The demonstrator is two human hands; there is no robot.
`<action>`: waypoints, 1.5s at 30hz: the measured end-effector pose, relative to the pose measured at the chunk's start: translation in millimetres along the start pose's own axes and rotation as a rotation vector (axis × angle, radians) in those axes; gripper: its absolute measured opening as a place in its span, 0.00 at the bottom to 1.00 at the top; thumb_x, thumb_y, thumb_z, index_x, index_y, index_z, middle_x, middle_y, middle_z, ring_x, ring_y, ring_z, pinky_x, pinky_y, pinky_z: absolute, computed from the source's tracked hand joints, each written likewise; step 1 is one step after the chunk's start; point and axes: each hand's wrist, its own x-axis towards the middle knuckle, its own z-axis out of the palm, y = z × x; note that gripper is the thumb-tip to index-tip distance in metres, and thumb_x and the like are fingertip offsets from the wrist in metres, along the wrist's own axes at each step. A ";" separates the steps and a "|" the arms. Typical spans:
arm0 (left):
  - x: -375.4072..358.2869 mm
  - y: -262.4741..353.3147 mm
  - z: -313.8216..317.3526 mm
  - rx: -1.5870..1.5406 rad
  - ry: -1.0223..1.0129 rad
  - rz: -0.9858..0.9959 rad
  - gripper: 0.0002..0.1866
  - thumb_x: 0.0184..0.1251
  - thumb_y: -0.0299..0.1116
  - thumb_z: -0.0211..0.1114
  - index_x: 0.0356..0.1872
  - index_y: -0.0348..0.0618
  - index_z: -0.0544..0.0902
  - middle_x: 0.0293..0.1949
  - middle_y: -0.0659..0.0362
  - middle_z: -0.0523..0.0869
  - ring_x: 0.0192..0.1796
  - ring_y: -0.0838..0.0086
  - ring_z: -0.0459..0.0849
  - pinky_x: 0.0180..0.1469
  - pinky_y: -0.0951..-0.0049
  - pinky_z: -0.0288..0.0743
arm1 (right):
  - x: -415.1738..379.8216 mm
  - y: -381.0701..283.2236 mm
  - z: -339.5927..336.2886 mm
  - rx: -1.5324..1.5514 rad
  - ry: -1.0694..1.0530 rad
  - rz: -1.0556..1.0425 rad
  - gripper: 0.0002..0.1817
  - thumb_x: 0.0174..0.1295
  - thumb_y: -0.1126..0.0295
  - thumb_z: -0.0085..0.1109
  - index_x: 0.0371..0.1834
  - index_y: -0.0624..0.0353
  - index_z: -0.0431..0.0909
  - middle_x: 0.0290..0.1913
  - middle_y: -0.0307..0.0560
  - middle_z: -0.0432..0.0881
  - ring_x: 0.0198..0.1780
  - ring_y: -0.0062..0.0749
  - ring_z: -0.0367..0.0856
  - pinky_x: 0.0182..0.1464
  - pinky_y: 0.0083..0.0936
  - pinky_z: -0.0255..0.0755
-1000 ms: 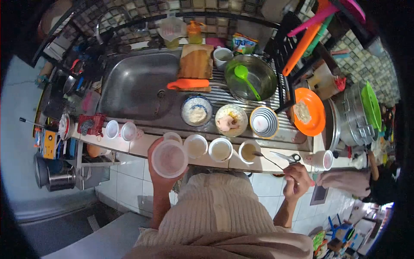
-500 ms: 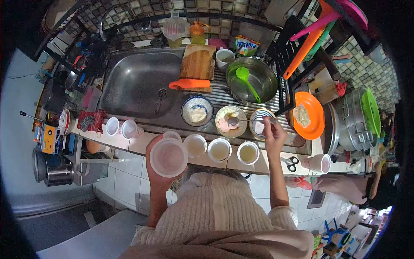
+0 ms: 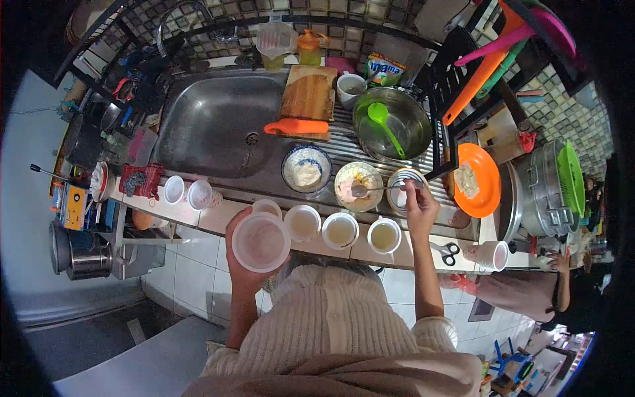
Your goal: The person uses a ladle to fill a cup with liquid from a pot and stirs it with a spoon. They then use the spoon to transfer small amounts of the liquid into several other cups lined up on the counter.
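Observation:
My left hand [image 3: 242, 276] is wrapped round a translucent plastic cup [image 3: 260, 243], tilted so its mouth faces me. In my right hand [image 3: 422, 210] is the handle of a metal spoon [image 3: 389, 188]. The spoon's tip rests in a patterned bowl [image 3: 358, 208] of pinkish-white and yellowish food. To the left of it stands a blue-rimmed bowl [image 3: 285, 173] with white powder or paste. A striped bowl [image 3: 395, 178] sits partly hidden under my right hand. Along the counter edge are a cup [image 3: 303, 223], another cup [image 3: 340, 231] and a third cup [image 3: 384, 236], holding pale yellowish contents.
Behind the bowls lie a metal sink [image 3: 211, 119], a wooden board [image 3: 308, 96] and a pot [image 3: 423, 126] with a green ladle [image 3: 378, 113]. Rightward are an orange plate [image 3: 488, 192], scissors [image 3: 448, 252] and stacked cups [image 3: 493, 255]. Another person's arm [image 3: 562, 281] shows far right.
The view has shifted slightly, and the spoon tip sits a little nearer me within the bowl. My left hand keeps its cup. The other person's arm at the far right has moved.

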 end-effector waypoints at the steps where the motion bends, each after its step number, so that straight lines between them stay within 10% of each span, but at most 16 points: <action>1: 0.2 -0.1 -0.5 0.029 0.001 0.015 0.51 0.27 0.26 0.78 0.59 0.41 0.58 0.56 0.53 0.66 0.56 0.66 0.70 0.57 0.64 0.67 | 0.4 -0.7 0.9 -0.001 -0.001 -0.001 0.09 0.57 0.69 0.58 0.27 0.66 0.79 0.21 0.44 0.80 0.22 0.16 0.73 0.24 0.16 0.64; 24: 3.8 -8.0 11.3 -0.053 -0.169 -0.148 0.47 0.29 0.24 0.77 0.58 0.41 0.61 0.52 0.55 0.72 0.53 0.69 0.73 0.56 0.67 0.67 | 5.3 -16.2 -15.5 0.386 0.144 0.258 0.09 0.60 0.65 0.55 0.31 0.60 0.79 0.20 0.28 0.70 0.19 0.08 0.58 0.20 0.10 0.50; 34: 18.8 -4.5 44.0 0.072 -0.327 -0.183 0.42 0.37 0.27 0.74 0.58 0.42 0.62 0.49 0.55 0.74 0.53 0.70 0.73 0.56 0.70 0.66 | -2.4 -120.5 -33.0 0.661 0.203 0.141 0.08 0.60 0.69 0.54 0.38 0.62 0.75 0.25 0.33 0.75 0.18 0.08 0.58 0.19 0.09 0.49; 39: 33.2 -10.1 52.1 -0.124 -0.354 -0.109 0.44 0.35 0.26 0.74 0.60 0.43 0.61 0.53 0.55 0.72 0.55 0.70 0.71 0.58 0.69 0.64 | -9.1 -164.8 -35.8 0.202 -0.306 -0.524 0.03 0.50 0.78 0.56 0.27 0.64 0.79 0.28 0.48 0.82 0.30 0.29 0.81 0.32 0.21 0.74; 45: 32.9 -9.7 56.4 0.054 -0.322 0.041 0.45 0.33 0.29 0.76 0.59 0.41 0.61 0.53 0.54 0.71 0.56 0.69 0.71 0.58 0.68 0.64 | -5.0 -181.5 -13.3 0.024 -0.536 -0.967 0.11 0.39 0.71 0.65 0.30 0.52 0.81 0.28 0.38 0.75 0.19 0.22 0.71 0.19 0.19 0.65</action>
